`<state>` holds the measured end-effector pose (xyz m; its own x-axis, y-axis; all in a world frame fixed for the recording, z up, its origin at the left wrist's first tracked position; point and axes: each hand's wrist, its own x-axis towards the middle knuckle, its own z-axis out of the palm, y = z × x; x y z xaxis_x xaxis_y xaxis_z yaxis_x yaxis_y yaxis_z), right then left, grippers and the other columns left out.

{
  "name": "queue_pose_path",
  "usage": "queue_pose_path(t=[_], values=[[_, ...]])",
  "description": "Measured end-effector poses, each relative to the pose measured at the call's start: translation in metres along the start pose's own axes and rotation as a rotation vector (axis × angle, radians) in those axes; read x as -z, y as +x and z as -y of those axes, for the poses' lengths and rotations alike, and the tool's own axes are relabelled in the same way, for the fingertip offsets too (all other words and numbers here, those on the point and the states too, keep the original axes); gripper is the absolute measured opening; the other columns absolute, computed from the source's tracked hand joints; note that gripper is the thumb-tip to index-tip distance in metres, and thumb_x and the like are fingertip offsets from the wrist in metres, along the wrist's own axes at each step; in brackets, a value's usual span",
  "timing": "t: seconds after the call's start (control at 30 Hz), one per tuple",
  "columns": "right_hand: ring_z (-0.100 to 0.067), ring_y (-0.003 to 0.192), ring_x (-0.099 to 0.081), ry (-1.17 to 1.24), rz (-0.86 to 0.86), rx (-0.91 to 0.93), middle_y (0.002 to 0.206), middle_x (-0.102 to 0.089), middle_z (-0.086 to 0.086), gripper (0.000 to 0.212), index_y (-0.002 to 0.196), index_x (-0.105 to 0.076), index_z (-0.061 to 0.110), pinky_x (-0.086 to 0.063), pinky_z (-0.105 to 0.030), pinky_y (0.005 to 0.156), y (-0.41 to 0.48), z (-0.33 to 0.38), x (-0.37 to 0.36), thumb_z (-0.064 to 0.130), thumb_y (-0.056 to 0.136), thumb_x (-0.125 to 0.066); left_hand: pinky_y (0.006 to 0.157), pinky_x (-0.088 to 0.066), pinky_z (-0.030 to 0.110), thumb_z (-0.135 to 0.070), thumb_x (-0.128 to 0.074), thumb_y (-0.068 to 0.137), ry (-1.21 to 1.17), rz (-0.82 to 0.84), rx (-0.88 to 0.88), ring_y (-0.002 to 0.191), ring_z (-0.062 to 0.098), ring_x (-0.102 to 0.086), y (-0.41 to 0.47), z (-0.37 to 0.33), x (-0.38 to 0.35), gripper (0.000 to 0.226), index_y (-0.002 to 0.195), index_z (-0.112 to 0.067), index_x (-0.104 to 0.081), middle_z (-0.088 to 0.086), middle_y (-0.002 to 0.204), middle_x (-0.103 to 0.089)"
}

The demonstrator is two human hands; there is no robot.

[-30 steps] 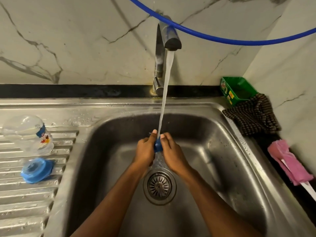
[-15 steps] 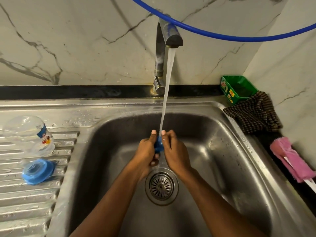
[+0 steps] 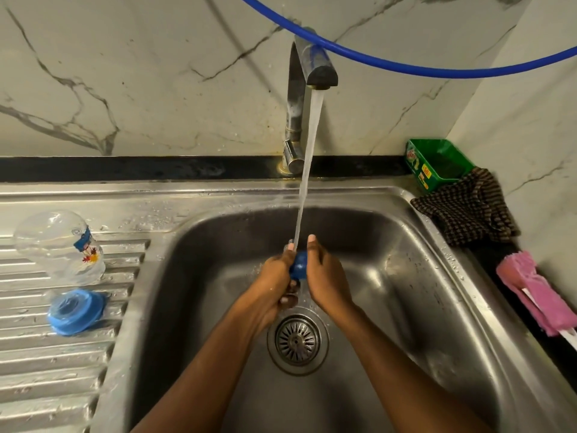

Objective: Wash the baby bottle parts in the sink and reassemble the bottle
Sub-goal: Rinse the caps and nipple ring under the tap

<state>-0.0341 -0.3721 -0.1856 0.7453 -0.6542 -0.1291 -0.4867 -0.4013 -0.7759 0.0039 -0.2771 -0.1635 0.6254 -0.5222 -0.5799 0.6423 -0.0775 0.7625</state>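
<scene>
Head view: over the middle of the sink [image 3: 406, 276], the left hand [image 3: 274, 278] and right hand [image 3: 327, 278] both grasp a small blue part [image 3: 299, 268] under running water [image 3: 307, 170]: this is rinsing. Next, probably, it joins the bottle [image 3: 59, 245] and blue ring [image 3: 76, 310] on the draining board [image 3: 46, 370].

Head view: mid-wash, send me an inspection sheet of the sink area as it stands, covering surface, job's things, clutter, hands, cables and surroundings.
Surface: steel sink basin, wet; ribbed drainboard to its left; drain strainer uncovered.
Job's things: clear bottle body rests on the drainboard, with the blue collar just in front of it; small blue part is under the water stream.
Clutter: green box, checked cloth and pink scrubber on the right ledge.
Hands: left hand and right hand both grip the small blue part over the drain.
Cables: blue hose crosses above the tap.
Surroundings: marble-pattern wall.
</scene>
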Motion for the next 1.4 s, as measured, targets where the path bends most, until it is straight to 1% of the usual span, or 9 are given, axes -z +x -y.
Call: queue_pose_path(t=[0.1, 0.27, 0.47, 0.7, 0.9, 1.03, 1.13, 1.3, 1.4], values=[[-0.035, 0.097, -0.061, -0.011, -0.002, -0.06, 0.106, -0.067, -0.02, 0.05, 0.103, -0.063, 0.008, -0.045, -0.036, 0.08, 0.001, 0.001, 0.0, 0.042, 0.1, -0.026, 0.034, -0.026, 0.018, -0.036, -0.033, 0.105, 0.17, -0.074, -0.108, 0.046, 0.008, -0.034, 0.001, 0.002, -0.007, 0.035, 0.092, -0.012, -0.054, -0.001, 0.06, -0.043], [-0.036, 0.072, -0.065, -0.283, -0.188, 0.494, 0.077, -0.069, -0.017, 0.054, 0.102, -0.056, 0.011, -0.04, -0.032, 0.055, -0.018, 0.003, 0.003, 0.046, 0.094, -0.016, 0.032, -0.022, 0.015, -0.036, -0.036, 0.102, 0.165, -0.212, -0.079, 0.037, 0.01, -0.033, 0.008, -0.004, 0.005, 0.039, 0.079, -0.009, -0.053, 0.004, 0.054, -0.042], [-0.035, 0.1, -0.061, 0.054, 0.027, -0.078, 0.109, -0.066, -0.019, 0.049, 0.106, -0.063, 0.011, -0.045, -0.035, 0.082, 0.001, 0.005, 0.0, 0.043, 0.101, -0.026, 0.033, -0.024, 0.018, -0.045, -0.035, 0.103, 0.148, -0.021, -0.096, 0.045, 0.007, -0.03, 0.002, 0.0, 0.004, 0.04, 0.096, -0.011, -0.055, 0.001, 0.063, -0.041], [-0.038, 0.068, -0.065, -0.272, -0.202, 0.498, 0.074, -0.068, -0.017, 0.059, 0.106, -0.056, 0.012, -0.051, -0.044, 0.057, -0.014, 0.001, 0.003, 0.05, 0.092, -0.012, 0.032, -0.023, 0.015, -0.046, -0.042, 0.1, 0.092, -0.151, 0.035, 0.038, 0.009, -0.034, 0.002, -0.008, 0.009, 0.041, 0.092, -0.01, -0.057, 0.006, 0.06, -0.049], [-0.024, 0.082, -0.059, -0.037, 0.0, 0.046, 0.094, -0.063, -0.01, 0.035, 0.102, -0.056, 0.016, -0.041, -0.032, 0.069, -0.002, 0.003, -0.002, 0.037, 0.1, -0.029, 0.034, -0.027, 0.017, -0.039, -0.039, 0.103, 0.091, -0.013, -0.097, 0.045, 0.006, -0.034, -0.002, -0.003, 0.003, 0.034, 0.107, -0.011, -0.057, 0.003, 0.073, -0.049], [-0.015, 0.045, -0.038, 0.429, 0.217, -0.533, 0.056, -0.044, -0.007, 0.044, 0.068, -0.051, 0.011, -0.027, -0.021, 0.046, 0.001, 0.013, 0.008, 0.038, 0.096, -0.031, 0.055, -0.042, 0.013, -0.034, -0.037, 0.104, 0.39, -0.121, -0.406, 0.067, 0.009, -0.059, -0.003, 0.009, -0.008, 0.032, 0.099, -0.016, -0.062, -0.002, 0.077, -0.062], [-0.009, 0.032, -0.025, 0.483, 0.334, -0.647, 0.039, -0.035, 0.001, 0.047, 0.06, -0.044, 0.016, -0.02, -0.015, 0.038, 0.003, 0.009, 0.013, 0.045, 0.094, -0.031, 0.064, -0.045, 0.009, -0.036, -0.038, 0.103, 0.57, -0.163, -0.518, 0.083, 0.008, -0.063, -0.001, 0.015, -0.008, 0.033, 0.103, -0.016, -0.064, 0.0, 0.091, -0.067], [-0.029, 0.074, -0.061, -0.068, -0.041, 0.06, 0.086, -0.066, -0.016, 0.035, 0.098, -0.059, 0.009, -0.041, -0.031, 0.062, 0.002, 0.003, 0.006, 0.03, 0.101, -0.031, 0.041, -0.033, 0.015, -0.041, -0.035, 0.103, 0.285, -0.081, -0.136, 0.045, 0.004, -0.045, -0.003, -0.005, 0.0, 0.037, 0.1, -0.013, -0.059, 0.0, 0.07, -0.055], [-0.03, 0.073, -0.065, -0.309, -0.11, 0.459, 0.081, -0.068, -0.012, 0.034, 0.104, -0.053, 0.013, -0.036, -0.029, 0.055, -0.009, -0.002, 0.004, 0.037, 0.101, -0.029, 0.034, -0.02, 0.017, -0.045, -0.041, 0.1, 0.184, -0.026, 0.022, 0.038, 0.006, -0.027, -0.001, -0.013, 0.015, 0.037, 0.092, -0.012, -0.057, 0.0, 0.058, -0.042]])
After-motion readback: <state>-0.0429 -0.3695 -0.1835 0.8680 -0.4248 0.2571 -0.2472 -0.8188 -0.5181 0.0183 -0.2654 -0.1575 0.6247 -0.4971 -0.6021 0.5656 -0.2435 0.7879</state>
